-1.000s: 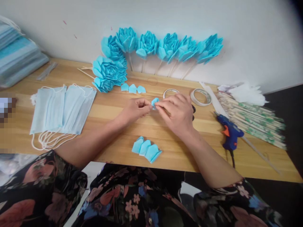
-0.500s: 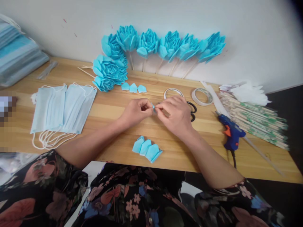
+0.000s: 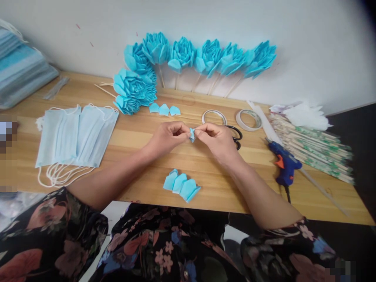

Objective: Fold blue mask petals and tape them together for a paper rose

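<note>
Between my two hands is a small blue petal (image 3: 192, 134), held over the middle of the table. My left hand (image 3: 172, 137) pinches its left side between thumb and fingertips. On its right side, my right hand (image 3: 216, 140) pinches it the same way. Closer to me lies a group of cut blue petals (image 3: 181, 185), overlapping each other. Three smaller petals (image 3: 164, 109) lie in a row beyond my hands. Black-handled scissors (image 3: 236, 137) are partly hidden behind my right hand.
Several blue flowers on sticks (image 3: 182, 55) lean on the wall. Face masks (image 3: 76, 135) lie at left. Tape rolls (image 3: 249, 119), a blue glue gun (image 3: 284, 162) with a cord, and wrapped chopsticks (image 3: 314, 147) are at right. The wooden table (image 3: 132, 184) ends near my body.
My right hand has turned and its fingers have drawn back, so more of the petal shows between the fingertips. Both hands keep their pinch. The view has shifted slightly.
</note>
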A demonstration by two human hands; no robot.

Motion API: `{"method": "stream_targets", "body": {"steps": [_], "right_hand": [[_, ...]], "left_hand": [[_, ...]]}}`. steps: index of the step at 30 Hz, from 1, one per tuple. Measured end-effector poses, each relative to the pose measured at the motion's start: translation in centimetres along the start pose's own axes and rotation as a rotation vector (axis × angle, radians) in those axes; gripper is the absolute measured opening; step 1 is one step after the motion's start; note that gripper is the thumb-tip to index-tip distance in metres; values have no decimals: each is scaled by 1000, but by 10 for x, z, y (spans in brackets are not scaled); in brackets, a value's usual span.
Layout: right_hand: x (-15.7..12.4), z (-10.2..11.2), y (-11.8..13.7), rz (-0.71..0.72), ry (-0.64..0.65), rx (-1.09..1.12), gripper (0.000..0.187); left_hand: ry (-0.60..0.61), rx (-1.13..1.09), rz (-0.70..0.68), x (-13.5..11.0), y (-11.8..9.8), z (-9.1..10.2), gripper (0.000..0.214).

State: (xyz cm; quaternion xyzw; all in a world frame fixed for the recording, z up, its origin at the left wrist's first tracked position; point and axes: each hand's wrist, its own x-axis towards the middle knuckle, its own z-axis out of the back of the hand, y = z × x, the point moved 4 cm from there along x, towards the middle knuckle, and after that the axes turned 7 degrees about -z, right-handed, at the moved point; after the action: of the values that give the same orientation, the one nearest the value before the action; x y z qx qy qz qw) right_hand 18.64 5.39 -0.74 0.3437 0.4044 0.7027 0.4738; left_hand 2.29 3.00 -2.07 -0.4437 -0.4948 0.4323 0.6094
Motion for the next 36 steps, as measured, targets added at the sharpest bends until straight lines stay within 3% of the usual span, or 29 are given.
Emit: {"method": "stream_targets", "body": {"steps": [6, 9, 13, 20, 29, 32, 36], "right_hand": [[-7, 3, 17, 477, -262, -495, 19], [-9, 1, 20, 588, -293, -614, 21], [-10, -2, 19, 633, -268, -663, 21], [-8, -3, 15, 541, -171, -609, 14], [-10, -4, 19, 455, -210, -563, 18], [-8, -3, 16, 336, -183, -385, 17], [-2, -3, 4, 45, -61, -40, 15]], "left_hand": [[-11, -45, 102, 0, -1, 2, 33], [-19, -66, 132, 1, 2, 2, 35], [-20, -101, 164, 2, 8, 2, 30], [-50, 63, 17, 0, 0, 3, 15], [-83, 228, -90, -4, -7, -2, 13], [-91, 219, -97, -4, -7, -1, 13], [-91, 185, -118, -3, -8, 0, 14]]}}
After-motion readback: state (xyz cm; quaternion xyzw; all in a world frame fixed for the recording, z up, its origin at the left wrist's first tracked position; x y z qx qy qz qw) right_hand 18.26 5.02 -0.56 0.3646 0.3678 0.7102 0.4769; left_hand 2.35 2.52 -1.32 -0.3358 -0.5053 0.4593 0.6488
